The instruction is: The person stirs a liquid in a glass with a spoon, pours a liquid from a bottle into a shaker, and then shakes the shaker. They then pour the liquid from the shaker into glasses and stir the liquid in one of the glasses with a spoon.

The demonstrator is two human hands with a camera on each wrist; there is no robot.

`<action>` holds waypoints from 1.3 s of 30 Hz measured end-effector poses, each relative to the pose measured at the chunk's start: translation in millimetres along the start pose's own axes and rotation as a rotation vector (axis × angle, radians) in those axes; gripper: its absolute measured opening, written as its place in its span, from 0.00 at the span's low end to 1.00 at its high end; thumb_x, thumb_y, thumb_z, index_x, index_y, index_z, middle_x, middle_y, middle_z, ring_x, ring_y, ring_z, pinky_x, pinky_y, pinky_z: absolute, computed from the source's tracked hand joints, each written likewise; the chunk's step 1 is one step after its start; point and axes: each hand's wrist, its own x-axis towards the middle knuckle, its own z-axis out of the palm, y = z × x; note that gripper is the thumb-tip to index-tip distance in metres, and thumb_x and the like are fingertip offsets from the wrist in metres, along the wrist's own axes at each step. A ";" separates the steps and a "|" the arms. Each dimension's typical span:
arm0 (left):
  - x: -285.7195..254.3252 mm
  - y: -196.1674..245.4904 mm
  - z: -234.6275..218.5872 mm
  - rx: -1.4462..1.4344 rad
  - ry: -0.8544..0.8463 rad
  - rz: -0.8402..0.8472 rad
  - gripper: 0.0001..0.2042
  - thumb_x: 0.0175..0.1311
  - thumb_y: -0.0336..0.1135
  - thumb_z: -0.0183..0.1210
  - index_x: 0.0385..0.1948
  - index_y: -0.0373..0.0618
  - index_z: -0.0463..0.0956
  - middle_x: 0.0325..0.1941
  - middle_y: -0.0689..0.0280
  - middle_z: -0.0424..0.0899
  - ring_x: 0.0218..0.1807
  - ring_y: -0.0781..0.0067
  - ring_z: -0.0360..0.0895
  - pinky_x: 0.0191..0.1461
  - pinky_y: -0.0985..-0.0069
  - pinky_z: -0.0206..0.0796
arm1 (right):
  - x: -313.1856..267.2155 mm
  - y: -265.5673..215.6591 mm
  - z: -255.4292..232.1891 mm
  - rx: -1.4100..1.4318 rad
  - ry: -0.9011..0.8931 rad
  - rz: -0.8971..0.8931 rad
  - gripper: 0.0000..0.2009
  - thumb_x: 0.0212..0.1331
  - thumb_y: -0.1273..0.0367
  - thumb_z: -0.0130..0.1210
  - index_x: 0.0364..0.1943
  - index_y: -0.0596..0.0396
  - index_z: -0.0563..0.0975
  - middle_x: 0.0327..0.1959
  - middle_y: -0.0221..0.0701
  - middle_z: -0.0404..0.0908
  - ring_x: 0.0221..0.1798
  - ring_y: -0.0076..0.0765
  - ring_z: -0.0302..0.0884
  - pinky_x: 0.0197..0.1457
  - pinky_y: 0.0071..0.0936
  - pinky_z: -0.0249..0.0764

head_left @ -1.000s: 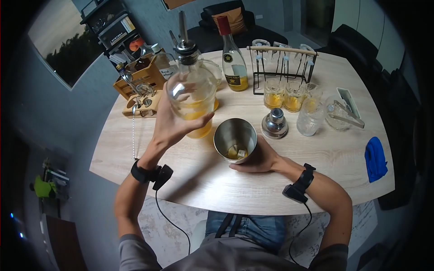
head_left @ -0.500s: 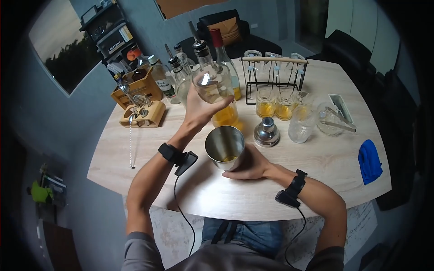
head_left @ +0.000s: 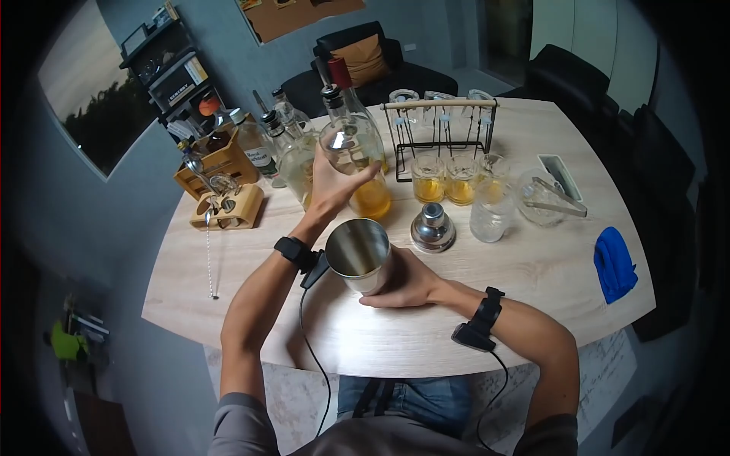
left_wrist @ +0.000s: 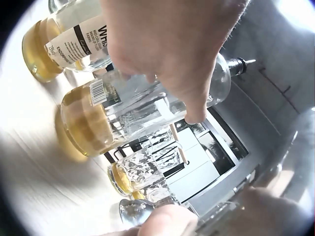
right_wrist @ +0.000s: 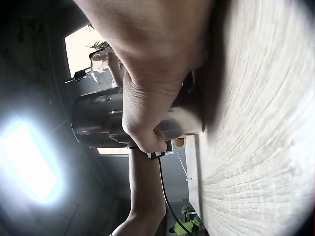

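Observation:
The left hand [head_left: 334,185] grips a clear bottle [left_wrist: 142,105] with a pour spout and amber liquid low inside; it stands upright at or very near the table surface, beyond the metal shaker cup. Fingers and thumb wrap its upper body in the left wrist view. The right hand [head_left: 407,280] holds the open metal cup [head_left: 357,254] near its base, thumb on the near side; the right wrist view shows the cup [right_wrist: 98,118] upright by the wood surface. The shaker top [head_left: 433,229] stands to the right of the cup.
Bottles and a wooden crate [head_left: 220,163] stand back left, near a wooden tool holder [head_left: 242,207]. Glasses with amber liquid [head_left: 428,182], a rack [head_left: 441,146], an empty textured glass [head_left: 492,214], a bowl with tongs [head_left: 541,205] and blue cloth [head_left: 614,266] are on the right.
The bottle in the left hand has come down from above the table, away from the cup, toward the other bottles. The right hand keeps hold of the cup. The head view has shifted.

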 end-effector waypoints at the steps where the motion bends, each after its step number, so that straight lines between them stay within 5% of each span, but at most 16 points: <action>1: 0.0 -1.9 0.1 -0.003 -0.003 -0.002 0.46 0.46 0.38 0.80 0.65 0.33 0.58 0.60 0.53 0.74 0.61 0.64 0.76 0.65 0.70 0.72 | 0.0 0.4 -0.2 -0.025 -0.003 0.005 0.49 0.43 0.60 0.76 0.70 0.64 0.60 0.60 0.46 0.79 0.62 0.41 0.77 0.70 0.35 0.70; 31: 4.1 -14.0 2.2 0.052 0.035 -0.019 0.47 0.51 0.42 0.79 0.68 0.34 0.54 0.66 0.49 0.69 0.68 0.58 0.70 0.72 0.66 0.64 | 1.8 6.8 1.3 0.006 -0.003 0.012 0.50 0.42 0.59 0.75 0.69 0.66 0.60 0.60 0.49 0.78 0.63 0.44 0.77 0.71 0.36 0.69; 39: -9.9 8.0 -17.5 0.032 -0.072 -0.178 0.56 0.55 0.39 0.76 0.75 0.30 0.37 0.76 0.40 0.58 0.77 0.53 0.59 0.78 0.65 0.55 | 0.4 -0.4 0.8 -0.003 0.028 0.032 0.48 0.42 0.59 0.75 0.68 0.66 0.62 0.60 0.49 0.78 0.63 0.44 0.77 0.70 0.36 0.69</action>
